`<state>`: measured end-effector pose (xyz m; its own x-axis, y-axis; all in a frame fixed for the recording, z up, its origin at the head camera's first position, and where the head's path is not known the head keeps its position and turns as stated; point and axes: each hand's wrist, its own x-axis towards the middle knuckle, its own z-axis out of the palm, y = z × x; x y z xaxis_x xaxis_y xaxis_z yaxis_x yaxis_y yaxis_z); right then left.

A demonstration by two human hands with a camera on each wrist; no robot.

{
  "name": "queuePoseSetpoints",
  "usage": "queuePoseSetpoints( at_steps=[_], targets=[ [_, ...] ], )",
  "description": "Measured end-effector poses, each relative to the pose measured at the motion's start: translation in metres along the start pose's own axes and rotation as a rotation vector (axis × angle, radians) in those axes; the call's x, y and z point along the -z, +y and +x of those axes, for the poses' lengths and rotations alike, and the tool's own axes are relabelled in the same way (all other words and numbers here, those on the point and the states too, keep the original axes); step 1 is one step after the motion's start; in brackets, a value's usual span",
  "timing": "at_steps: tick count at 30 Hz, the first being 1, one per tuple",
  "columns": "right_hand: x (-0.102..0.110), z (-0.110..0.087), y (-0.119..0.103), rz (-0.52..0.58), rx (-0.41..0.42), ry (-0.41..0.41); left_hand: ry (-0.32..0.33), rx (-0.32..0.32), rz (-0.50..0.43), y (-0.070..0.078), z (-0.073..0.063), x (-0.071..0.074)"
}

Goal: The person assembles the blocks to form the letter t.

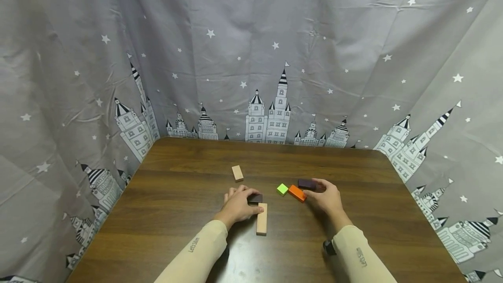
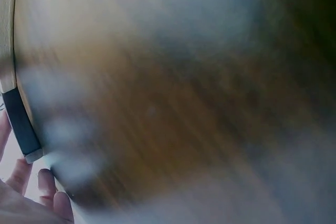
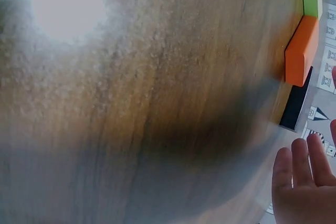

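Observation:
My left hand lies over a dark brown block, its index finger along the block's far side. Its thumb touches a long pale wooden block, set at a right angle to the dark one. In the left wrist view, fingertips stand at the end of the dark block. My right hand has its index finger at the end of a dark purple block. Its thumb is at the near end of an orange block. The right wrist view shows its other fingers fairly straight, beside the blocks.
A small lime-green block meets the orange block's far left end. Farther back, a short pale wooden block lies alone. All rest on a brown wooden table, with a grey castle-print curtain behind and at the sides.

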<state>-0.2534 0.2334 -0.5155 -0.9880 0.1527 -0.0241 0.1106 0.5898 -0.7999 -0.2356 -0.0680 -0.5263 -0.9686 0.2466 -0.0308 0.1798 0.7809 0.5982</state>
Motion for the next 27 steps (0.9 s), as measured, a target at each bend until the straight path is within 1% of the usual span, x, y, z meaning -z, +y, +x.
queuePoseSetpoints(
  at_steps=[6,13,18,27],
  targets=[
    [0.003,0.004,0.001,0.052,-0.029,-0.026,0.001,0.008,-0.02,-0.002,0.001,-0.003],
    [0.002,0.011,0.004,0.051,-0.055,-0.049,0.003,0.008,-0.014,-0.003,0.001,-0.003],
    [-0.001,0.015,0.005,0.073,-0.064,-0.056,-0.002,0.008,-0.011,-0.002,0.001,0.0],
    [-0.006,0.022,0.007,0.094,-0.121,-0.077,-0.008,0.001,-0.026,-0.003,0.0,0.0]
  ],
)
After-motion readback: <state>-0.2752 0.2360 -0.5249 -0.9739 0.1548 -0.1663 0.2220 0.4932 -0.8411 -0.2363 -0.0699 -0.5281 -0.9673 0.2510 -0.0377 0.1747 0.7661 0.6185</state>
